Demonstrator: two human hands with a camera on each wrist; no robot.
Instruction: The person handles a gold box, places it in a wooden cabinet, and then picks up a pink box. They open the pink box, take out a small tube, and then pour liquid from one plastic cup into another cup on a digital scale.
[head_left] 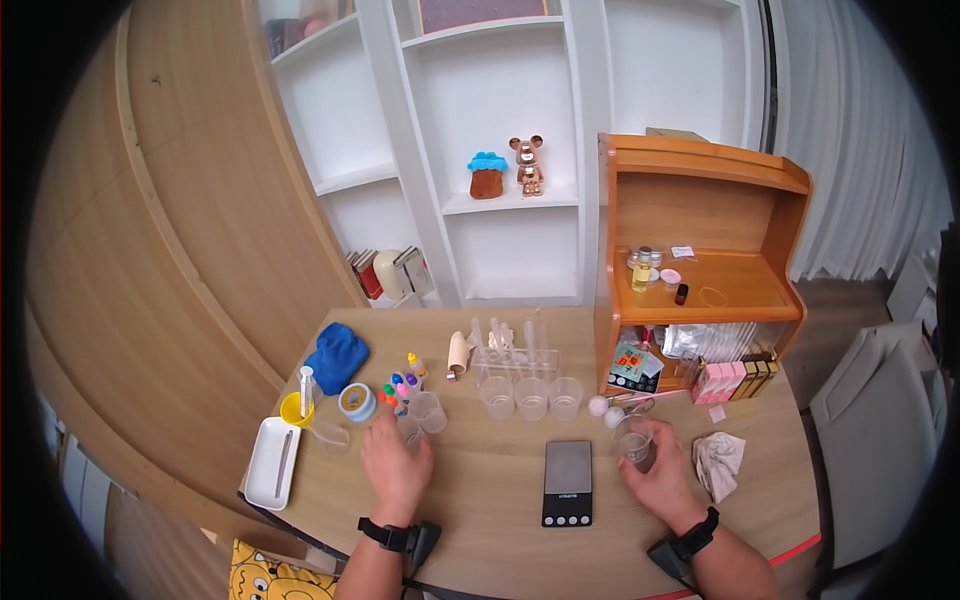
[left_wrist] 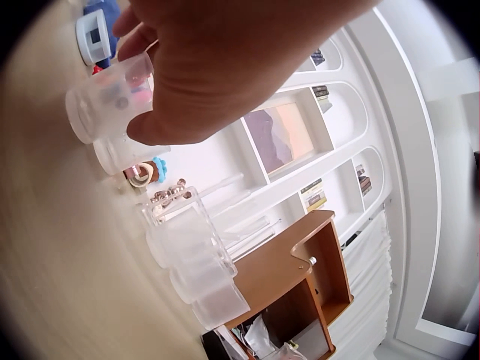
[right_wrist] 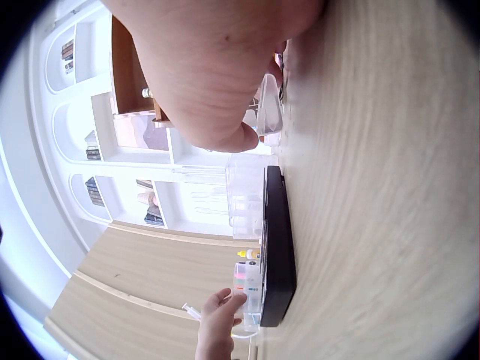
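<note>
My left hand (head_left: 395, 465) grips a clear plastic cup (left_wrist: 105, 101) by its upper part, thumb on one side and fingers on the other. Close behind it stands another clear cup (head_left: 430, 410). On the right side of the table, my right hand (head_left: 662, 475) holds a clear cup (head_left: 632, 443) between thumb and fingers; in the right wrist view the hand hides part of this cup (right_wrist: 268, 109). Between the two hands lies a black digital scale (head_left: 568, 483) with a bare grey plate. Several clear cups (head_left: 532, 400) stand in a row behind the scale.
Behind the cups is a rack (head_left: 515, 362) of tubes. Small colour bottles (head_left: 400, 388), a tape roll (head_left: 357, 402), a yellow cup (head_left: 297, 408) and a white tray (head_left: 264, 470) sit at left. A crumpled cloth (head_left: 719, 464) and a wooden shelf unit (head_left: 700, 255) stand at right.
</note>
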